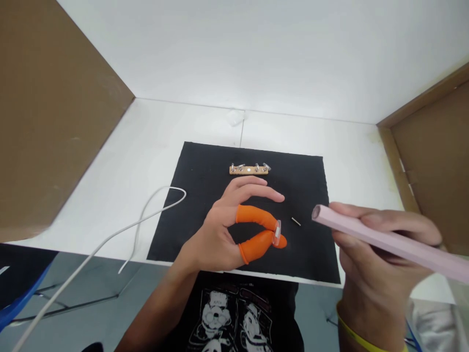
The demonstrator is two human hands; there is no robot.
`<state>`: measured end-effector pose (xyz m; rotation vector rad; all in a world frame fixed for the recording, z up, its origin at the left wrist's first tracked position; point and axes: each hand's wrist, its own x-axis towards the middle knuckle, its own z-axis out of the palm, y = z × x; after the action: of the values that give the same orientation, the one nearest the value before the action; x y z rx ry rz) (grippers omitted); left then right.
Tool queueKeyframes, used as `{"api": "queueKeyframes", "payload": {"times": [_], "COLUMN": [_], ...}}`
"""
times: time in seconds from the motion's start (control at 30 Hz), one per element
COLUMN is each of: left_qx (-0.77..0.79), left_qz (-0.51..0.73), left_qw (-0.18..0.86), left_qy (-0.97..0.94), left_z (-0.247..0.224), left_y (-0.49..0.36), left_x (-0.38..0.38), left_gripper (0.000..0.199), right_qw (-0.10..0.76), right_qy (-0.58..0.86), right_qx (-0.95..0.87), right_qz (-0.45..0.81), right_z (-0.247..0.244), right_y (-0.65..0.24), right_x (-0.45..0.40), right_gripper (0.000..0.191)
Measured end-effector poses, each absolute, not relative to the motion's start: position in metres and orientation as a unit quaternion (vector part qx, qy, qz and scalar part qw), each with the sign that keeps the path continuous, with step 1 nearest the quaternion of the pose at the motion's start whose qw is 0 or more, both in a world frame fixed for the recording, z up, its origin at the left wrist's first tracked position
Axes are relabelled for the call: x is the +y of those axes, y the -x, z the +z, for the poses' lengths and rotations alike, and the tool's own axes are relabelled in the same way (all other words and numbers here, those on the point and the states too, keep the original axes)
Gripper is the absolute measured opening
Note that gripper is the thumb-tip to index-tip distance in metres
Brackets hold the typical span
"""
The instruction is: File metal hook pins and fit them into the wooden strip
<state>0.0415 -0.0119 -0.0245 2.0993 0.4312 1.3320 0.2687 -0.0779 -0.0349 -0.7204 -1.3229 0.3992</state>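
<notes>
My left hand [234,225] wears orange finger covers on the thumb and index finger. Between those two fingertips it pinches a small clear plastic piece [277,232], while the other fingers stay loosely extended. My right hand [381,249] is closed around a long pale pink rod [377,234] with flat sides and a dark, hollow-looking end pointing left. A small metal pin [296,221] lies on the black mat [208,195] between my hands. Beyond my left hand rests a narrow wooden strip [249,170] bearing several small clear pieces and a white round spot at its middle.
A white cable [135,222] loops over the table's left side and onto the mat edge. Crumpled clear plastic [235,117] lies near the back wall [256,54]. Brown panels [54,122] enclose the left and right sides of the white table [139,142].
</notes>
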Motion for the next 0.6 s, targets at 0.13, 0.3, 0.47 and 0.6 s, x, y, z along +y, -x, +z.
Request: {"api": "queueKeyframes", "payload": {"times": [0.13, 0.3, 0.47, 0.6], "left_qx": [0.174, 0.172, 0.161, 0.171], "left_qz": [0.496, 0.495, 0.499, 0.492], "left_qw": [0.308, 0.307, 0.312, 0.313], "left_qy": [-0.793, -0.795, -0.792, -0.794], "left_z": [-0.024, -0.024, -0.022, -0.023], "left_y": [-0.041, -0.042, -0.043, -0.043], "left_x": [-0.013, -0.012, -0.011, -0.011], "left_gripper": [0.015, 0.016, 0.016, 0.017], "right_qw": [0.627, 0.555, 0.68, 0.541], "right_qy": [0.283, 0.244, 0.335, 0.252], "right_qx": [-0.702, -0.778, -0.629, -0.78], "right_qz": [0.186, 0.165, 0.171, 0.187], "right_z": [-0.023, -0.017, -0.028, -0.02], "right_y": [-0.268, -0.273, -0.271, -0.271], "right_x": [-0.081, -0.086, -0.085, -0.087], "right_gripper": [0.038, 0.026, 0.042, 0.019]}}
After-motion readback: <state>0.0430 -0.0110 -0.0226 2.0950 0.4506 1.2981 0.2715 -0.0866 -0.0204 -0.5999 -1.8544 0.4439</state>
